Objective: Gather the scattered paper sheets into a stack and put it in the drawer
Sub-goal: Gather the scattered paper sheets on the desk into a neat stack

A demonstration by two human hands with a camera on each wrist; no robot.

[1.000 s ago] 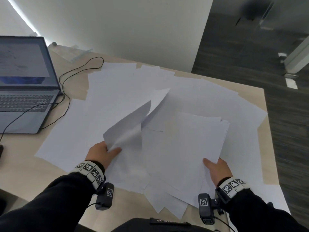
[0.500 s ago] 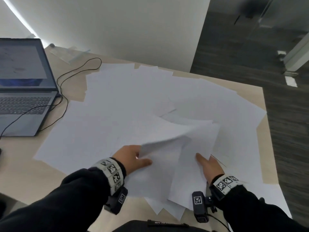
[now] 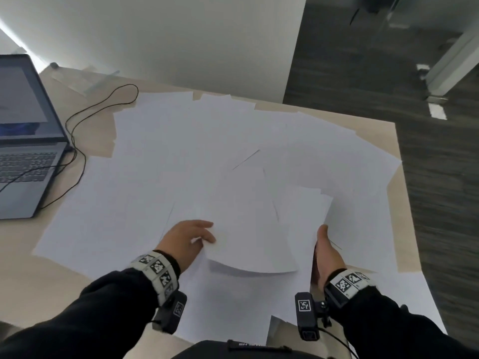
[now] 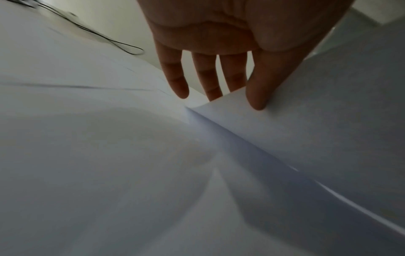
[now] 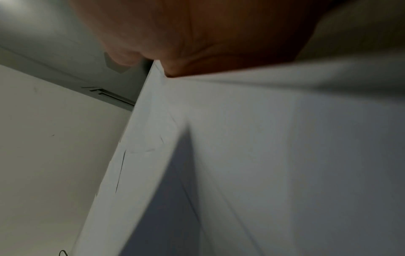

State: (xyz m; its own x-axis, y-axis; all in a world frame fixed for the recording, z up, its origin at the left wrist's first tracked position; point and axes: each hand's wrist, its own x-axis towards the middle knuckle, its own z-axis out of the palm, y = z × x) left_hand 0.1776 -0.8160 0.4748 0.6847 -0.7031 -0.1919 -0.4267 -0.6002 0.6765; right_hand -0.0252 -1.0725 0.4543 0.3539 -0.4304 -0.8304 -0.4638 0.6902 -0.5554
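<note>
Gathered stack (image 3: 261, 229): lifted between both hands, near the bench's (image 3: 375, 125) front edge.
Left hand (image 3: 185, 240): pinches its left edge.
Right hand (image 3: 327, 255): grips its right edge.
Loose sheets (image 3: 181, 151): beyond, mostly far-left; left hand nearer.

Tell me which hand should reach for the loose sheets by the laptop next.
Left, probably. The left hand only pinches the near corner of the gathered stack and is nearer the laptop; the right hand grips the stack's far edge.
</note>
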